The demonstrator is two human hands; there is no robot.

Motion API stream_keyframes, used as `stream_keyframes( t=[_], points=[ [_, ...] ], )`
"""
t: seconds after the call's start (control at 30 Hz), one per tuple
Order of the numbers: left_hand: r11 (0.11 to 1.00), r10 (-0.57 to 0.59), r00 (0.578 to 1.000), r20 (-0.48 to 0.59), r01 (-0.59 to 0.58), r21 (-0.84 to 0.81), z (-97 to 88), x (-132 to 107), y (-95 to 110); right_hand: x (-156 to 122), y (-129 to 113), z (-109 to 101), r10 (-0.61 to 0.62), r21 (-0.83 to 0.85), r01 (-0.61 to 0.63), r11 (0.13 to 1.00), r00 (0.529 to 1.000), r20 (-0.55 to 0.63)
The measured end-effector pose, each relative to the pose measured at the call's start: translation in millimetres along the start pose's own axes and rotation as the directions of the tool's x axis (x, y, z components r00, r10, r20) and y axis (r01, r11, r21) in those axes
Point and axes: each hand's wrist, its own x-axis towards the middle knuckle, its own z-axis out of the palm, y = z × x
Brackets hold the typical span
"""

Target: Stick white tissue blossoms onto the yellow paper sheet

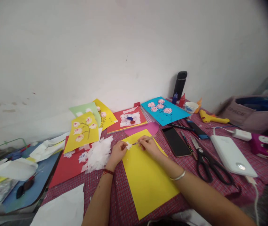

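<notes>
My left hand (118,152) pinches a small white tissue scrap (128,145) at the top left edge of a yellow paper sheet (145,175). My right hand (149,145) grips a thin brush or stick (145,139), its tip touching the tissue scrap. Both hands rest over the yellow sheet on a red checked tablecloth (122,201). A pile of white tissue pieces (98,155) lies just left of my left hand.
Finished flower cards lie at the back: yellow (82,131), red (128,119), blue (163,111). A phone (176,141), scissors (210,166), a white power bank (231,155), a glue gun (210,118), a cup (191,107) and a black bottle (179,84) lie to the right.
</notes>
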Motion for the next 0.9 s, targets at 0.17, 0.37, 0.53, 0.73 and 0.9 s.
stream_keyframes(
  t=[0.17,0.37,0.53,0.73,0.9],
  points=[
    [0.981,-0.074,0.993,-0.094,0.056,-0.184,-43.3,-18,24,4,2,-4,0.035,0.067,-0.039,0.997,0.998,0.051],
    [0.986,-0.162,0.900,-0.404,0.137,-0.091,-141.6,-90,47,1,2,-3,0.045,0.051,-0.050,0.997,0.994,0.100],
    [0.920,-0.123,0.930,-0.346,0.238,0.311,-153.7,-148,26,0,2,-3,0.027,0.007,-0.028,1.000,0.993,0.117],
    [0.626,0.050,0.989,-0.138,0.077,0.776,-104.7,-152,13,-3,2,0,0.021,-0.050,-0.014,0.999,0.989,0.146],
    [0.613,0.110,0.990,-0.088,0.002,0.790,-90.6,-130,11,-5,2,0,0.012,-0.038,-0.007,0.999,0.992,0.125]
  ],
)
